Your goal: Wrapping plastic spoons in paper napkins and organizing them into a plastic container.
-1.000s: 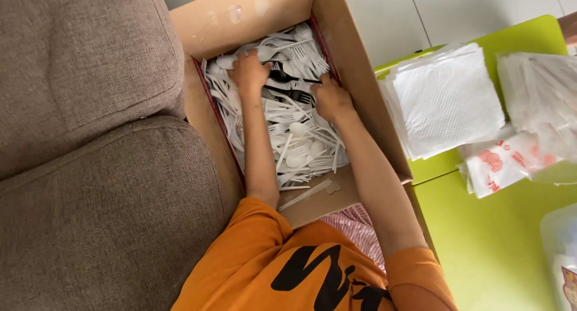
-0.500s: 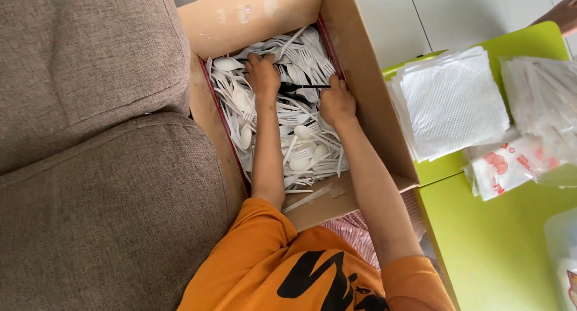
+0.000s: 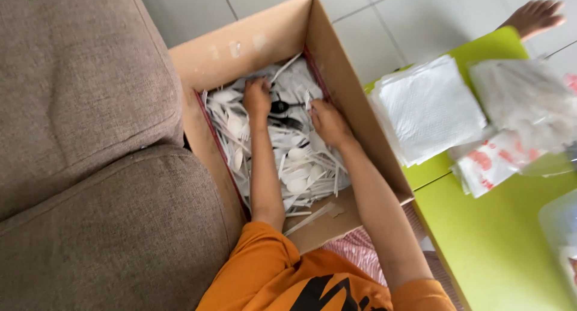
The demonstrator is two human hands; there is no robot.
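A cardboard box (image 3: 354,100) stands between a sofa and a green table, filled with white plastic spoons and forks (image 3: 300,172). Both my hands are down in the pile. My left hand (image 3: 257,97) is curled, knuckles up, with its fingers dug into white cutlery at the far end. My right hand (image 3: 327,121) rests on the pile by the box's right wall, fingertips buried, so I cannot see what it grips. Two black plastic utensils (image 3: 283,113) lie between the hands. My orange shirt (image 3: 282,275) fills the bottom of the view.
A brown sofa (image 3: 90,166) presses against the box on the left. On the green table (image 3: 499,239) at the right lie a stack of white napkins (image 3: 430,109) and plastic bags (image 3: 517,124). Another person's bare foot (image 3: 532,16) rests on the tiled floor beyond.
The view has shifted so the box sits lower in frame. Both hands stay in the cutlery and have shuffled only slightly around the black utensils.
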